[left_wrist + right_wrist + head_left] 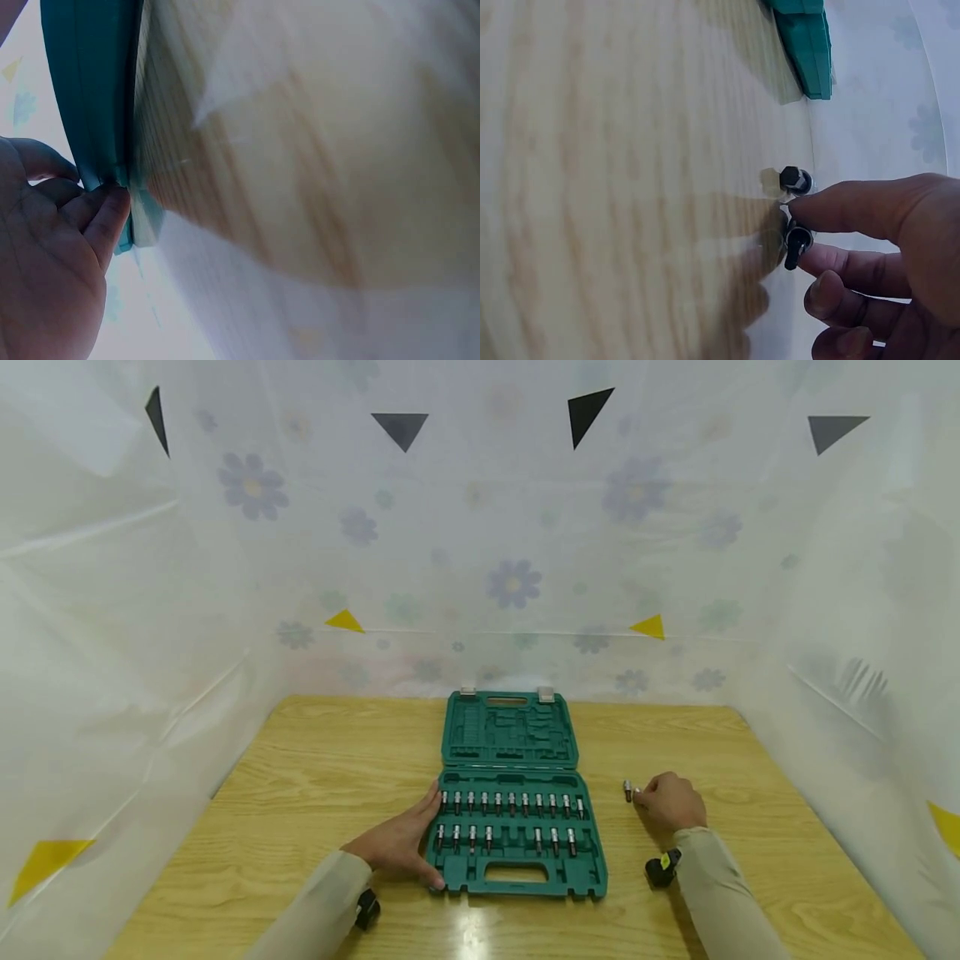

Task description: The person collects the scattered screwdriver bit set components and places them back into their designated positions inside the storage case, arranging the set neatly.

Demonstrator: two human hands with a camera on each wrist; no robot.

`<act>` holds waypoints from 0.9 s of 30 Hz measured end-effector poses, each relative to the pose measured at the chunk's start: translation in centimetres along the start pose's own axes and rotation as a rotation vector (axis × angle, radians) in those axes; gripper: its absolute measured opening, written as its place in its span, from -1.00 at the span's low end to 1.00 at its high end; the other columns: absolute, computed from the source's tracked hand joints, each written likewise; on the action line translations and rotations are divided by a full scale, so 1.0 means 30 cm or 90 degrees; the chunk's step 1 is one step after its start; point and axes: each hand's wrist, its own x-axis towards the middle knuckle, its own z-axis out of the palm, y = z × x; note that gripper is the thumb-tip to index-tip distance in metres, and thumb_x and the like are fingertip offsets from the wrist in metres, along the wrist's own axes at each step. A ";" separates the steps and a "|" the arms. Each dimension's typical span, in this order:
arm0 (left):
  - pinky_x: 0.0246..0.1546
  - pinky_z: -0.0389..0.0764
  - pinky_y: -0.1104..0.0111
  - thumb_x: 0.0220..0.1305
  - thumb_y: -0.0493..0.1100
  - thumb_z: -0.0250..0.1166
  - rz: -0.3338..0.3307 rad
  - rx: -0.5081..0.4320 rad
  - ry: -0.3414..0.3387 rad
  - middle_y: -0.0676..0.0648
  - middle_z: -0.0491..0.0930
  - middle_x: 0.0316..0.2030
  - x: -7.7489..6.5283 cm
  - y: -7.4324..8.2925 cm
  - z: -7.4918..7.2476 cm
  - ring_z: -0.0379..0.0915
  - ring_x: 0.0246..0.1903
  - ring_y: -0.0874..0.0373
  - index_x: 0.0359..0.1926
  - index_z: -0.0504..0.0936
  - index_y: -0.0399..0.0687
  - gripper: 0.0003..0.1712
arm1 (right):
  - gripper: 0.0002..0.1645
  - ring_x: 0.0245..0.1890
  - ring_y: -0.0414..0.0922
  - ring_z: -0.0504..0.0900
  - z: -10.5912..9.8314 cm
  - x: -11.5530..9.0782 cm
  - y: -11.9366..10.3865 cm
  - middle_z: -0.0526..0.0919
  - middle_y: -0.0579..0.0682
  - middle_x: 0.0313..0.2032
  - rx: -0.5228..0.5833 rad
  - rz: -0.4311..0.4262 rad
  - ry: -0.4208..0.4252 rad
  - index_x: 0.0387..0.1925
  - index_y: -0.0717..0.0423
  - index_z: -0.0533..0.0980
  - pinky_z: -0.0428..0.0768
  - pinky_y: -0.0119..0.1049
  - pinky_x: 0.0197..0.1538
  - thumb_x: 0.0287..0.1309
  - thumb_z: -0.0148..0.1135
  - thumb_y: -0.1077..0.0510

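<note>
A green socket-set case (461, 870) lies unfolded on the table, its tray holding two rows of silver bit sockets (498, 802). Several stand in the front row, with a gap in its middle. My left hand (397, 843) rests against the case's left side, thumb near the front corner; its fingertips touch the side wall in the left wrist view. To the right of the case, my right hand (675, 803) pinches a bit socket (798, 241) between thumb and forefinger, close to the tabletop. Beside it another bit socket (795, 180) stands on the table.
The case's lid (510, 727) lies back toward the rear curtain, with moulded recesses inside. A wood-grain table (337, 752) spreads around the case. White flowered sheeting (450, 543) encloses the back and sides.
</note>
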 end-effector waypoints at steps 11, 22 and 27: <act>0.34 0.11 -0.03 -0.22 0.33 0.52 0.003 0.012 0.005 -0.21 -0.46 0.50 0.002 0.001 -0.001 -0.24 0.45 -0.15 0.50 -0.28 -0.27 0.56 | -0.45 -0.79 -0.26 0.00 0.001 0.012 -0.004 0.10 -0.21 -0.88 0.007 0.007 -0.022 -0.91 -0.05 0.28 0.05 -0.41 -0.69 0.16 0.14 0.10; 0.34 0.11 -0.04 -0.23 0.33 0.53 0.012 0.001 0.003 -0.23 -0.46 0.50 0.006 -0.008 0.000 -0.25 0.45 -0.17 0.50 -0.28 -0.28 0.57 | -0.44 -0.77 -0.25 -0.05 0.005 0.014 -0.001 0.05 -0.21 -0.86 0.024 0.032 -0.033 -0.92 -0.06 0.25 0.02 -0.40 -0.68 0.14 0.13 0.09; 0.35 0.10 -0.03 -0.25 0.36 0.52 0.013 0.003 0.000 -0.21 -0.46 0.50 0.006 -0.011 0.002 -0.25 0.45 -0.16 0.50 -0.28 -0.27 0.58 | -0.45 -0.77 -0.24 -0.03 0.004 0.012 -0.002 0.05 -0.20 -0.85 0.022 0.028 -0.025 -0.91 -0.04 0.26 0.03 -0.39 -0.67 0.15 0.14 0.07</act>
